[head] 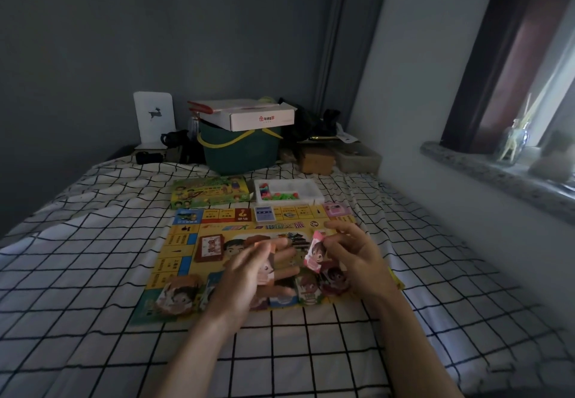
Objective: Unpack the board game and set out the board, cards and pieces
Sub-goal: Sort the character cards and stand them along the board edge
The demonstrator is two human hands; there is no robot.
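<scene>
Character card: pinched by right hand over board; left hand blurred, grasp indeterminable; best laid flat beside board-edge cards.

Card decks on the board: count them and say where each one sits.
3 decks show on the board: a red deck left of centre, a blue deck on the far edge, and a pink deck at the far right corner. The hands may hide more.

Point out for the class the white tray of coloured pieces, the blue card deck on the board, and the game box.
white tray (306,185), head view, on its bare right half.
blue card deck (264,214), head view, on its top face.
game box (209,195), head view, on its printed lid.
</scene>
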